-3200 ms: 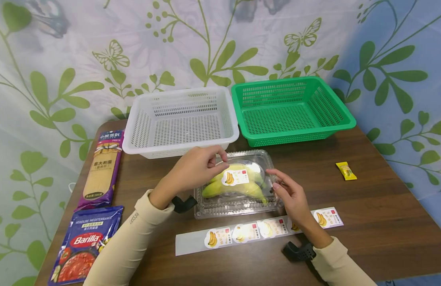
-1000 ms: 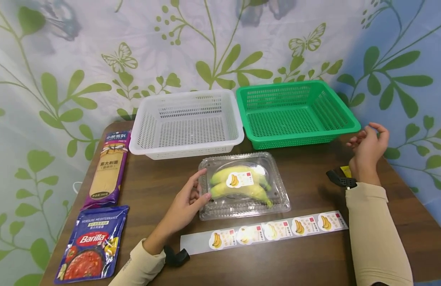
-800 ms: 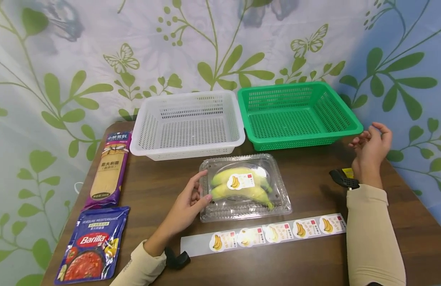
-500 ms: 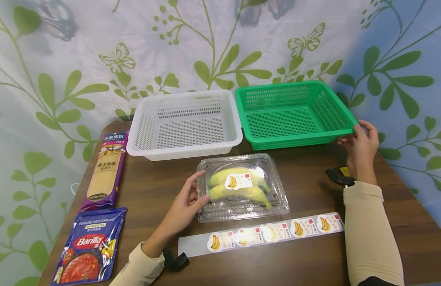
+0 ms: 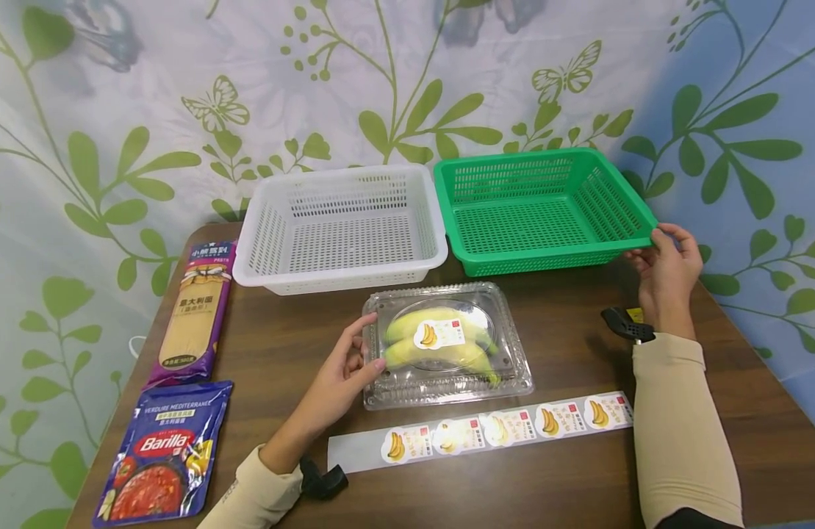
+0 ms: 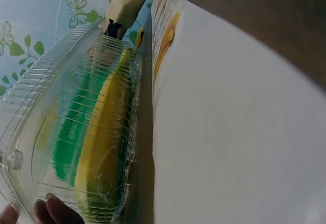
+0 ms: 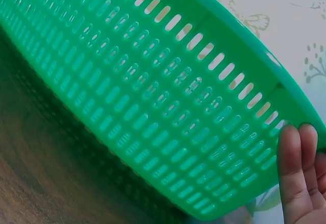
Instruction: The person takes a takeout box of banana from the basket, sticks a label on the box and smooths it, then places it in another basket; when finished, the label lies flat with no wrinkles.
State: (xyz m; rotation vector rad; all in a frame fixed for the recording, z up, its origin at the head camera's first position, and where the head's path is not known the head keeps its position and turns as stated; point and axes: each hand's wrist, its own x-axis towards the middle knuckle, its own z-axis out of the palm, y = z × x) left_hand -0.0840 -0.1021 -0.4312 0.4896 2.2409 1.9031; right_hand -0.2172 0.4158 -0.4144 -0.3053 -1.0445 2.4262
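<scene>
My left hand holds the left edge of a clear plastic clamshell box, thumb at its front-left and forefinger at its back-left. Inside lie yellow bananas with green tips, and a banana sticker is on the lid. In the left wrist view, fingertips show against the box's near end. My right hand pinches the rim at the front-right corner of the green plastic basket. Two of its fingers lie along the outer wall in the right wrist view.
A white basket stands left of the green one. In front of the box lies a strip of banana stickers. Pasta and a blue Barilla pouch lie at left; a yellow packet is partly hidden behind my right wrist.
Both hands were at the box, the left over the sticker. My left hand has shifted to the box's left edge; my right hand has moved right and taken hold of the green basket's rim.
</scene>
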